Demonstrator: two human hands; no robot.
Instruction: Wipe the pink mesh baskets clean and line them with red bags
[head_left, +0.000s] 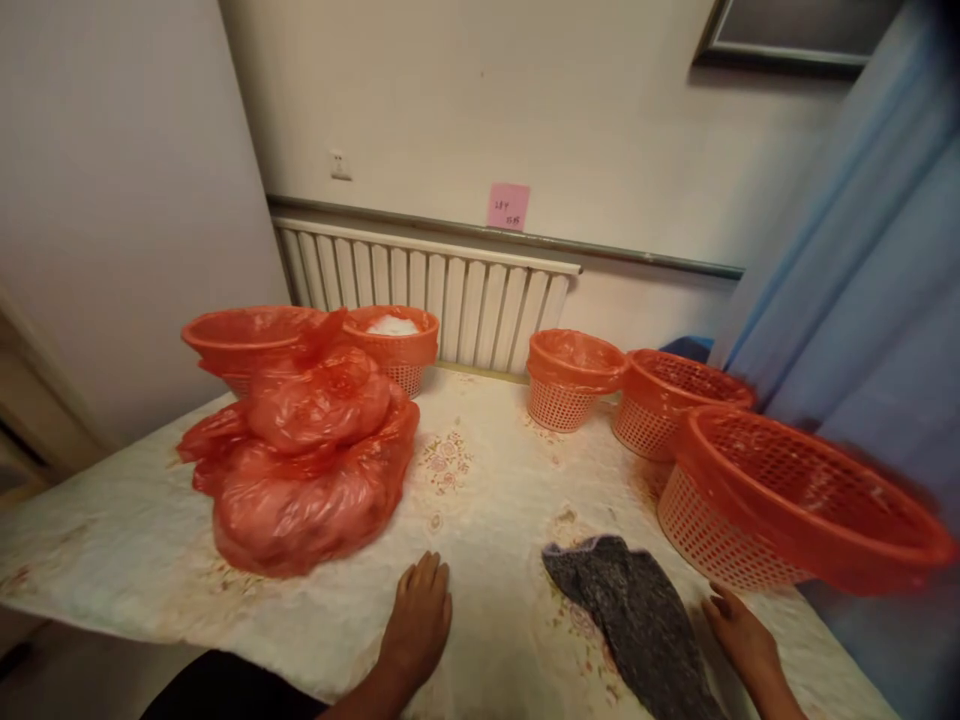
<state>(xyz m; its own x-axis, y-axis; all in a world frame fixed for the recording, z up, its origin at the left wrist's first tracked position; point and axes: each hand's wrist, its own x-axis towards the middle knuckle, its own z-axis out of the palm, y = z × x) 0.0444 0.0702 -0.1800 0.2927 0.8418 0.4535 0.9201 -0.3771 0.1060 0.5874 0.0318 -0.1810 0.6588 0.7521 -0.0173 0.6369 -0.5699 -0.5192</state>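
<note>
My left hand (418,615) rests palm down on the flowered tablecloth (487,520) near the front edge, fingers lying flat with nothing in them. To the right, a dark grey cloth (637,610) lies crumpled and stretches to the bottom of the view. My right hand (739,630) is just right of that cloth, below the large red basket (735,530), its fingers apart and holding nothing. Beyond my left hand sits a heap of filled red plastic bags (307,480).
Behind the bags stand two bag-lined red baskets (240,335), (405,350), the right one with something white inside. Two smaller lined baskets (574,380), (660,410) stand at the back right. A radiator (450,300) is behind the table; a blue curtain (862,300) hangs at right.
</note>
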